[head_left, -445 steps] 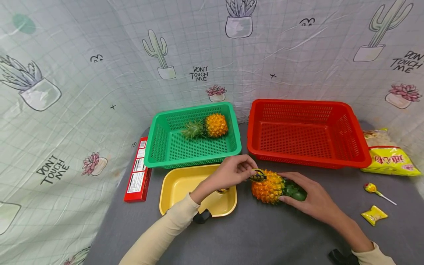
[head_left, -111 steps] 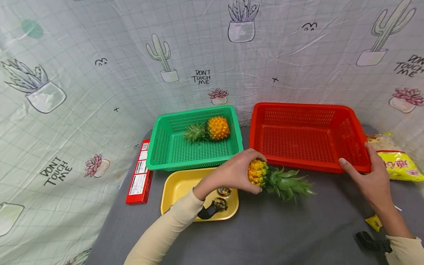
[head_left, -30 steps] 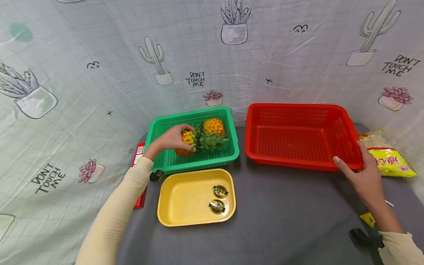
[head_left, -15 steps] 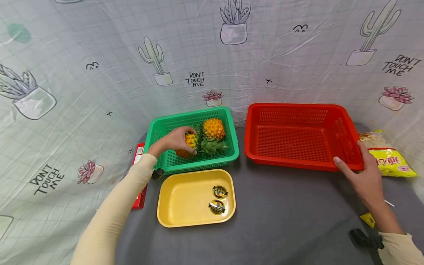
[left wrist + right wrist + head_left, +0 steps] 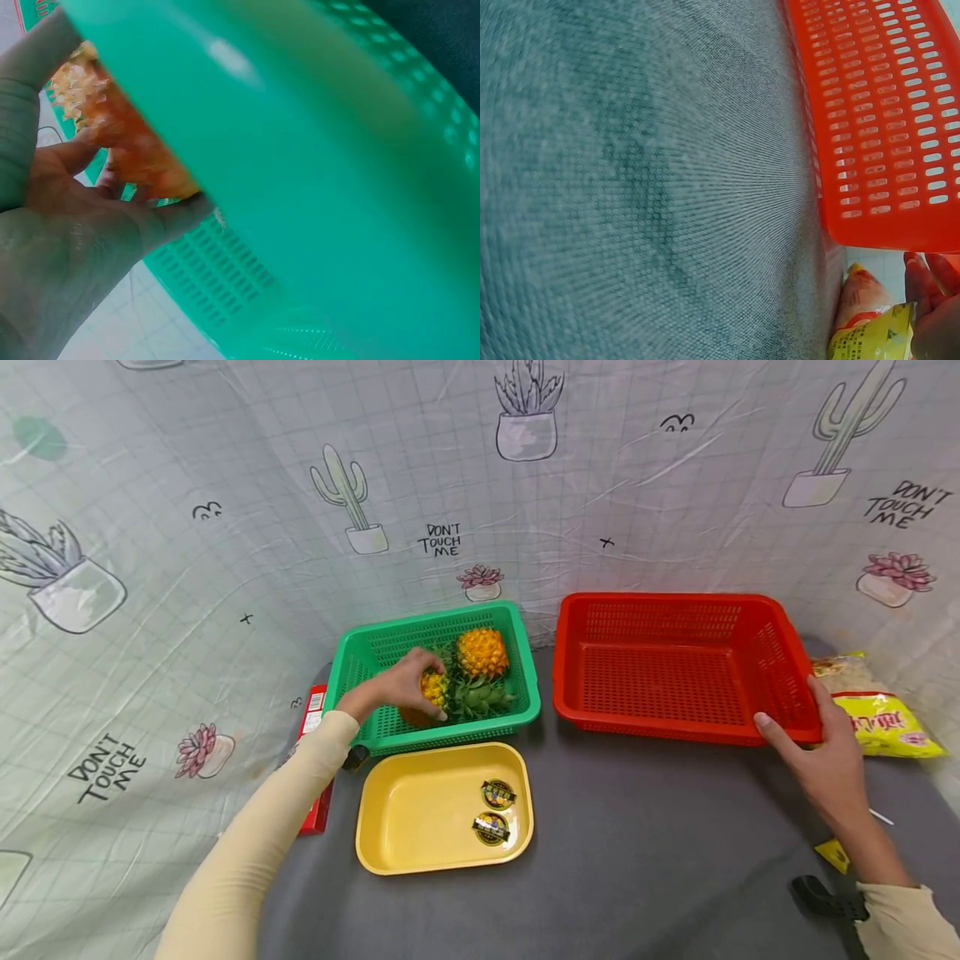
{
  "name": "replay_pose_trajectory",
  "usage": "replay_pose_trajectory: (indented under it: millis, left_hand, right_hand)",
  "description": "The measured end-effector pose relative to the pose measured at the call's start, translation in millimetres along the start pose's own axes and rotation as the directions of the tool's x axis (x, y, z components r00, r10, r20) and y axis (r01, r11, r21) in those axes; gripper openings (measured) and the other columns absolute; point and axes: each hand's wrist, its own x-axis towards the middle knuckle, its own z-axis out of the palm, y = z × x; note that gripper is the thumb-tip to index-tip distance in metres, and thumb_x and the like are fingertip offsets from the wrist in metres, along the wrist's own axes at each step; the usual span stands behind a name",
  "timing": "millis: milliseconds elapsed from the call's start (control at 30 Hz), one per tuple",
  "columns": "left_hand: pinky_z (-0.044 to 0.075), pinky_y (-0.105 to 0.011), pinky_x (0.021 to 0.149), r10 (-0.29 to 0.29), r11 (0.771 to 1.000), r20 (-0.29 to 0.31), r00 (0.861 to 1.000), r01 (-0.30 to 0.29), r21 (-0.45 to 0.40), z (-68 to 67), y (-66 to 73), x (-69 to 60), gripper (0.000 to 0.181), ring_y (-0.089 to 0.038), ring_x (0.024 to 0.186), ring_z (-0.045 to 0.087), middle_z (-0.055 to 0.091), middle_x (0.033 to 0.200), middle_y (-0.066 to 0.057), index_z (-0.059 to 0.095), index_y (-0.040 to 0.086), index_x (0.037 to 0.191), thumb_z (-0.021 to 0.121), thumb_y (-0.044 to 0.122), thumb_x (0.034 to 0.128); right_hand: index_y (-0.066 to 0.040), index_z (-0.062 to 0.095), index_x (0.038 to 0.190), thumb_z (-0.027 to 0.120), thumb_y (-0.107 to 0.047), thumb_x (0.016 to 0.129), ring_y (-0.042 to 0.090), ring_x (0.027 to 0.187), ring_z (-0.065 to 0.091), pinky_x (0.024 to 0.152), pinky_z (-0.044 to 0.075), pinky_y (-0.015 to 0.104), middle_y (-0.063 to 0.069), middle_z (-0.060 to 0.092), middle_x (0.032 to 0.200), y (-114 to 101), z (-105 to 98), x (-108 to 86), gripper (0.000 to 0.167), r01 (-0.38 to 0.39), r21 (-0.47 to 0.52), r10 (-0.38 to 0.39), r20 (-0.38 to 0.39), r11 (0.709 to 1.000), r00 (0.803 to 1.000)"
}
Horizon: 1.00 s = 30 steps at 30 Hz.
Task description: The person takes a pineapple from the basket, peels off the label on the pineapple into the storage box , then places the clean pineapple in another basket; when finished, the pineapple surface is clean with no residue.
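My left hand (image 5: pixel 408 681) holds a yellow-orange pineapple (image 5: pixel 435 690) inside the green basket (image 5: pixel 450 734). Thumb and fingers curl round its fruit in the left wrist view, where the basket's rim hides part of that pineapple (image 5: pixel 139 146). Beside it lies a second pineapple (image 5: pixel 482 652), with green leaves between and in front of the two. At the near right corner of the red basket (image 5: pixel 682 727), my right hand (image 5: pixel 832 768) grips the rim, thumb on the front side and fingers round the right side. Only a few of its fingers (image 5: pixel 915 281) show in the right wrist view.
In front of the green basket stands a yellow tray (image 5: pixel 408 862) with two round black-and-gold labels (image 5: pixel 491 828). A red box (image 5: pixel 318 810) lies left of it. A yellow food bag (image 5: pixel 888 724) and a small yellow packet (image 5: pixel 832 856) are at the right.
The pineapple went from the grey table into the green basket, and its label into the tray. Lately my left hand has lowered it slightly toward me. My right hand stays at the red basket.
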Motion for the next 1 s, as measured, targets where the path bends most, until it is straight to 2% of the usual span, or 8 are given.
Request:
replay_pose_trajectory:
  millis: [200,367,467,567,667,767,900,1000]
  left_hand:
    - [0.039,-0.059,0.107,0.008,1.0,0.032,0.999,-0.008,0.005,-4.3,0.8,0.2,0.074,-0.04,0.128,0.041,0.039,0.143,-0.025,0.055,-0.004,0.142,0.092,0.027,0.085]
    - [0.04,-0.059,0.108,0.011,0.998,0.034,0.999,-0.009,-0.055,-12.2,0.5,-2.7,0.078,-0.041,0.134,0.044,0.042,0.149,-0.023,0.053,-0.003,0.147,0.091,0.027,0.0866]
    - [0.041,-0.059,0.108,0.009,0.995,-0.014,1.0,-0.01,-0.104,-20.6,5.2,-6.1,0.078,-0.044,0.135,0.046,0.045,0.152,-0.022,0.051,-0.003,0.15,0.09,0.024,0.0881]
    - [0.041,-0.06,0.108,0.012,0.995,-0.095,0.995,-0.022,-0.098,-26.1,11.3,-10.9,0.074,-0.046,0.133,0.048,0.048,0.151,-0.023,0.051,-0.003,0.15,0.088,0.022,0.0905]
    - [0.039,-0.059,0.109,0.012,0.998,-0.184,0.983,-0.022,-0.051,-25.4,15.7,-17.3,0.069,-0.045,0.135,0.048,0.05,0.15,-0.022,0.054,-0.001,0.149,0.085,0.026,0.0939]
    - [0.037,-0.059,0.112,0.025,1.0,-0.265,0.964,-0.027,-0.005,-20.3,21.3,-23.2,0.066,-0.042,0.139,0.046,0.05,0.152,-0.02,0.055,0.002,0.149,0.081,0.034,0.097]
    - [0.033,-0.06,0.115,0.045,0.998,-0.35,0.936,-0.031,0.045,-10.9,32.2,-28.8,0.071,-0.039,0.147,0.039,0.044,0.159,-0.017,0.05,0.006,0.155,0.075,0.044,0.0996]
    - [0.026,-0.061,0.119,0.08,0.993,-0.388,0.918,-0.039,0.113,-3.9,42.0,-31.4,0.079,-0.039,0.153,0.029,0.036,0.165,-0.016,0.042,0.007,0.161,0.072,0.048,0.1005]
  right_hand:
    - [-0.035,0.016,0.171,0.069,-0.036,0.101,0.042,0.149,0.027,0.119,0.021,0.036,0.017,0.029,0.169,0.9,0.2,0.6,0.088,-0.005,0.0,0.005,0.003,1.0,1.0]
    - [-0.033,0.014,0.171,0.069,-0.037,0.101,0.046,0.149,0.025,0.122,0.02,0.051,0.019,0.027,0.169,0.8,0.4,2.2,0.089,-0.006,-0.009,0.007,0.021,1.0,1.0]
    - [-0.031,0.012,0.172,0.069,-0.038,0.101,0.05,0.148,0.025,0.121,0.02,0.059,0.022,0.025,0.169,0.2,-0.9,3.2,0.091,-0.005,-0.023,0.006,0.037,1.0,0.999]
    - [-0.027,0.012,0.172,0.069,-0.038,0.101,0.052,0.146,0.025,0.118,0.026,0.062,0.024,0.024,0.168,-0.8,-3.0,3.4,0.092,0.014,-0.054,-0.011,0.045,0.998,0.999]
    - [-0.019,0.017,0.172,0.07,-0.034,0.1,0.05,0.147,0.022,0.114,0.027,0.071,0.024,0.022,0.168,-3.1,-4.9,4.1,0.09,0.075,-0.083,-0.073,0.031,0.994,0.997]
    - [-0.011,0.025,0.169,0.072,-0.029,0.097,0.045,0.153,0.016,0.111,0.021,0.079,0.021,0.019,0.17,-9.1,-6.8,5.7,0.088,0.16,-0.107,-0.161,-0.008,0.981,0.987]
    - [-0.007,0.033,0.166,0.076,-0.024,0.093,0.038,0.157,0.014,0.114,0.014,0.078,0.017,0.019,0.172,-25.0,-10.5,9.8,0.086,0.258,-0.16,-0.267,-0.035,0.953,0.963]
    - [-0.009,0.032,0.167,0.078,-0.023,0.09,0.037,0.158,0.012,0.117,0.008,0.074,0.015,0.018,0.174,-40.7,-13.2,13.9,0.091,0.334,-0.204,-0.344,-0.012,0.92,0.939]
